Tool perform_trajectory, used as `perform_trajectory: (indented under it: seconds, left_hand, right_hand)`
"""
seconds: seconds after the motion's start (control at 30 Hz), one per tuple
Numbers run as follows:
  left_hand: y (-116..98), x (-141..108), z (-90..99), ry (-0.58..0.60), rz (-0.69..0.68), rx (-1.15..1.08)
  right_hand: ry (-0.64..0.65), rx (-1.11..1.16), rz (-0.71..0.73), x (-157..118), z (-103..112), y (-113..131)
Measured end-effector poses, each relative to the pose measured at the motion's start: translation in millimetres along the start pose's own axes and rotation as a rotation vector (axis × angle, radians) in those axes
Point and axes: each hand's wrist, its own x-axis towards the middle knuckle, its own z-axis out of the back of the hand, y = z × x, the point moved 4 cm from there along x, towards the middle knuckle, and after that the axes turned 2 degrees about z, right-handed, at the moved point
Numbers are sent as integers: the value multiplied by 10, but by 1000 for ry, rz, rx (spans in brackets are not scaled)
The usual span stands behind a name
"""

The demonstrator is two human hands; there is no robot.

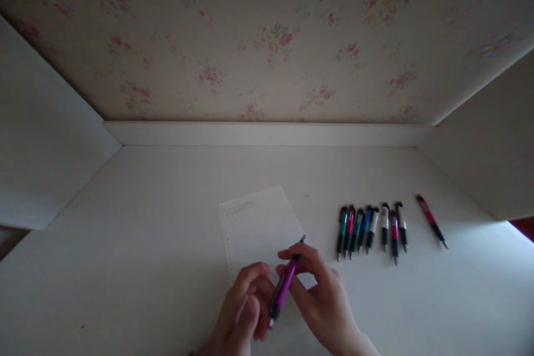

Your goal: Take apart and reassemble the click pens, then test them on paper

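Observation:
A purple pen [285, 287] with black ends is held slantwise between the fingers of my right hand [323, 295], its tip pointing up and away. My left hand [245, 306] is just left of the pen's near end, fingers curled and apart from the thumb, with nothing seen in its grasp. Beneath and beyond both hands lies a white sheet of paper [261, 228], which has small faint writing near its top and a row of holes along its left edge.
Right of the paper, several pens with green, red, blue and white barrels stand side by side, among them a green pen [342, 231]. A red and black pen [431, 221] lies farther right. The white desk [125, 233] has side panels and a back ledge [267, 134].

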Motion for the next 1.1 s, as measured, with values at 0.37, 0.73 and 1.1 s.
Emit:
perform_trajectory:
  seconds: [0.37,0.73,1.1]
  left_hand:
    - [-379,266,142,-139,-397,1429]
    - [-508,139,-26,-29,-538,1119]
    - [-481,90,-48,-4,-323,908]
  right_hand:
    - [-135,666,-342,107,119,-80]
    - [115,727,-342,88,-24,26]
    - [248,764,-348,15,-102,-19]
